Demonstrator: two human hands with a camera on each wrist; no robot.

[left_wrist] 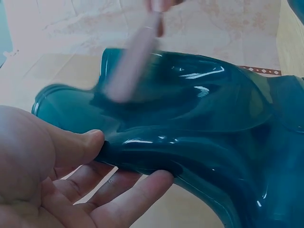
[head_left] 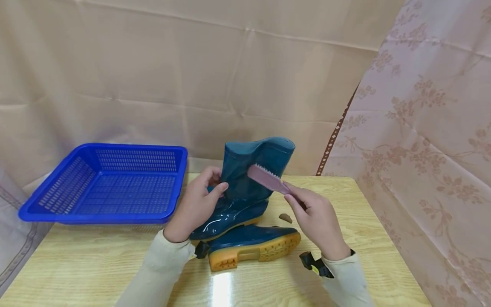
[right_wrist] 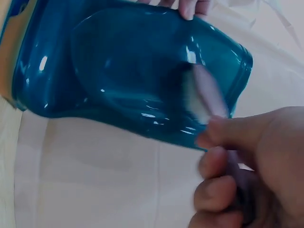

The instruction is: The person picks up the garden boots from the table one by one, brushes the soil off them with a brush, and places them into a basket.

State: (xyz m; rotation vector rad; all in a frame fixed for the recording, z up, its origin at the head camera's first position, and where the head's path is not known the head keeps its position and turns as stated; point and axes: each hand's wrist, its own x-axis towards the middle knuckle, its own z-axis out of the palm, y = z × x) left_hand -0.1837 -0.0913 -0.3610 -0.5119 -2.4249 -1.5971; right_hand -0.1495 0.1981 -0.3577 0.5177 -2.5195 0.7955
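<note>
A glossy teal rubber boot stands upright on the table, its shaft leaning a little to the right. My left hand grips the left edge of the shaft; in the left wrist view the thumb lies on the near side and the fingers go underneath. With my right hand I hold a pinkish scrub brush by its handle. Its white bristles meet the shaft below the rim, blurred in the right wrist view. A second boot lies on its side in front, yellow-brown sole facing me.
A blue plastic basket sits at the left of the wooden table. One small brown piece lies right of the boots. Beige cloth hangs behind, with a floral cloth along the right side.
</note>
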